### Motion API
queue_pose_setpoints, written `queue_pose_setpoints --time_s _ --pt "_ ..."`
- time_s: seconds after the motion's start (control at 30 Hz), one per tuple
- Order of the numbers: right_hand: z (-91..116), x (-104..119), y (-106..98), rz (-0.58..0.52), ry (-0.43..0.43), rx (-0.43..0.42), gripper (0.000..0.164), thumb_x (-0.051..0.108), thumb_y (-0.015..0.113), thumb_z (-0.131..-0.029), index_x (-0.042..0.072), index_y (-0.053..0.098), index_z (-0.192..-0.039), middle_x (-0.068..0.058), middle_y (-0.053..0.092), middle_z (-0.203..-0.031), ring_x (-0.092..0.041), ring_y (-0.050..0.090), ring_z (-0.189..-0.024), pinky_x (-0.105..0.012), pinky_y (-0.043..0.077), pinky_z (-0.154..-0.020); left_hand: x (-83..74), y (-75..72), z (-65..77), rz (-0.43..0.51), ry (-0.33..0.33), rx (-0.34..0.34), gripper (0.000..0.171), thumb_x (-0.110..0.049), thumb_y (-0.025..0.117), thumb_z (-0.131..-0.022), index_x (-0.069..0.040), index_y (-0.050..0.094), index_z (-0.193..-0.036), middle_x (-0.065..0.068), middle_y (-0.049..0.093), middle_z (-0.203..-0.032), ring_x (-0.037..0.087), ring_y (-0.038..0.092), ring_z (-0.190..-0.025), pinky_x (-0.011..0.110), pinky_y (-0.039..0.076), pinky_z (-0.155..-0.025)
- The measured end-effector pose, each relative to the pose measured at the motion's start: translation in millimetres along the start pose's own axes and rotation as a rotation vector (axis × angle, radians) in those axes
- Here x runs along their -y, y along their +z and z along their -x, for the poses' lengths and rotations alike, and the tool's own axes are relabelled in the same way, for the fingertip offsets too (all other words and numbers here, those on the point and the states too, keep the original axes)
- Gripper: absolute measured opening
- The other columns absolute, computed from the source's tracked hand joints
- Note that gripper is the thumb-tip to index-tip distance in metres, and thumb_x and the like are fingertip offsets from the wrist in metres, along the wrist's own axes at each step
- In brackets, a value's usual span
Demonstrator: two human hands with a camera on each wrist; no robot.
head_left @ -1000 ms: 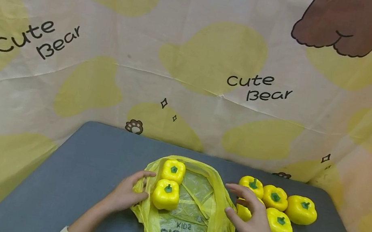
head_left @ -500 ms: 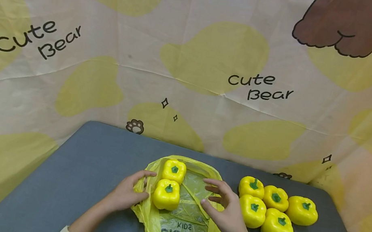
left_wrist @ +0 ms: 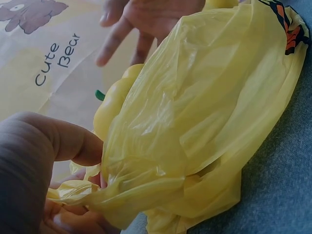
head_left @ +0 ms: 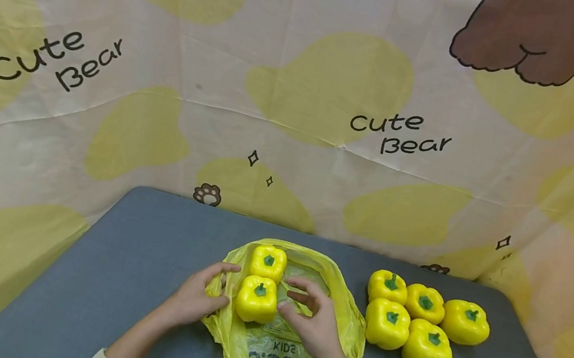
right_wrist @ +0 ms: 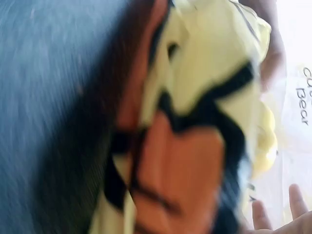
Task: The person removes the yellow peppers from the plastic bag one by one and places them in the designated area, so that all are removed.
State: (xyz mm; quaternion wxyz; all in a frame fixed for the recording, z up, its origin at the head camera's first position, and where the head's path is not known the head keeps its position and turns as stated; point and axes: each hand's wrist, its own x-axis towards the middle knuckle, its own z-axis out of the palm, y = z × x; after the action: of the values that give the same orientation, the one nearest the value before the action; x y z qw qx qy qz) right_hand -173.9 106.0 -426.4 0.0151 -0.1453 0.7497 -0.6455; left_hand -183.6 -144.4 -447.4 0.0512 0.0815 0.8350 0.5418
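Note:
A yellow plastic bag [head_left: 349,316] lies on the table with its mouth spread. Inside, along its left side, two yellow bell peppers [head_left: 257,301] with green stems stand one behind the other. My left hand [head_left: 194,296] grips the bag's left edge; the left wrist view shows the thumb [left_wrist: 78,141] bent over the gathered plastic. Over the bag's mouth, my right hand [head_left: 314,323] reaches in with fingers apart and nothing held, its fingertips right beside the nearer pepper. The bag's print blurs and fills most of the right wrist view.
Several more yellow bell peppers [head_left: 430,347] stand grouped on the grey table [head_left: 150,245], right of the bag. Behind the table hangs a printed cloth [head_left: 331,85] with bear drawings.
My right hand has moved left from beside the loose peppers, across the bag's mouth, to the pepper inside. The left hand has stayed at the bag's edge.

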Motion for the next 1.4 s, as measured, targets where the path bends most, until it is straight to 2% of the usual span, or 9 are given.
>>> queue_pose_setpoints --time_s 0.13,0.23,0.33,0.57,0.83,1.1,1.4 --pt "-1.9 -6.2 10.4 -0.017 0.041 -0.025 0.034 0.007 0.069 -0.085 0.006 0.064 -0.119 -0.014 0.059 -0.128 -0.04 0.061 -0.109 -0.038 0.054 -0.085 -0.2 0.5 -0.4 0.001 0.0 0.0 0.055 -0.006 0.067 -0.078 -0.017 0.055 -0.131 0.015 0.055 -0.131 0.016 0.056 -0.081 0.025 0.046 -0.063" --pt "-3.3 -9.7 16.3 -0.041 0.082 -0.038 0.032 0.01 0.07 -0.085 0.007 0.065 -0.117 -0.013 0.058 -0.127 -0.036 0.061 -0.106 -0.037 0.056 -0.076 -0.2 1.3 -0.8 -0.008 0.004 -0.007 0.055 -0.007 0.068 -0.078 -0.017 0.056 -0.13 0.013 0.056 -0.131 0.018 0.055 -0.093 0.025 0.046 -0.068" --pt "-4.4 -11.5 20.7 -0.06 0.108 -0.051 0.031 0.013 0.07 -0.086 0.006 0.065 -0.116 -0.015 0.058 -0.126 -0.034 0.062 -0.103 -0.04 0.057 -0.068 -0.2 2.1 -1.2 -0.014 0.002 -0.016 0.054 -0.007 0.068 -0.078 -0.018 0.057 -0.129 0.012 0.057 -0.131 0.019 0.054 -0.097 0.025 0.046 -0.072" --pt "-6.3 -12.3 26.2 -0.056 0.154 -0.064 0.035 0.017 0.072 -0.084 0.006 0.064 -0.117 -0.015 0.058 -0.125 -0.028 0.062 -0.1 -0.038 0.056 -0.064 1.1 3.2 -2.2 -0.011 0.003 -0.018 0.054 -0.006 0.068 -0.078 -0.018 0.057 -0.129 0.011 0.057 -0.131 0.018 0.054 -0.098 0.025 0.047 -0.074" --pt "-8.6 -15.4 28.2 -0.079 0.18 -0.038 0.035 0.017 0.073 -0.084 0.007 0.066 -0.116 -0.014 0.058 -0.127 -0.026 0.063 -0.099 -0.035 0.055 -0.062 2.1 4.9 -3.8 -0.013 0.012 -0.016 0.054 -0.007 0.068 -0.077 -0.018 0.057 -0.129 0.011 0.058 -0.129 0.018 0.054 -0.097 0.025 0.047 -0.074" --pt "-8.9 -15.2 30.2 -0.133 0.207 -0.007 0.038 0.017 0.073 -0.084 0.005 0.063 -0.119 -0.016 0.054 -0.131 -0.021 0.066 -0.096 -0.038 0.057 -0.065 1.8 5.1 -3.1 -0.013 0.022 -0.01 0.054 -0.006 0.067 -0.077 -0.016 0.057 -0.129 0.013 0.059 -0.124 0.017 0.054 -0.09 0.024 0.047 -0.071" --pt "-9.3 -14.7 30.8 -0.138 0.217 -0.007 0.039 0.018 0.073 -0.084 0.006 0.063 -0.12 -0.02 0.057 -0.127 -0.022 0.068 -0.093 -0.041 0.057 -0.067 1.8 3.9 -2.6 0.005 0.025 -0.002 0.054 -0.006 0.067 -0.078 -0.015 0.056 -0.13 0.014 0.057 -0.128 0.018 0.055 -0.091 0.024 0.047 -0.071"
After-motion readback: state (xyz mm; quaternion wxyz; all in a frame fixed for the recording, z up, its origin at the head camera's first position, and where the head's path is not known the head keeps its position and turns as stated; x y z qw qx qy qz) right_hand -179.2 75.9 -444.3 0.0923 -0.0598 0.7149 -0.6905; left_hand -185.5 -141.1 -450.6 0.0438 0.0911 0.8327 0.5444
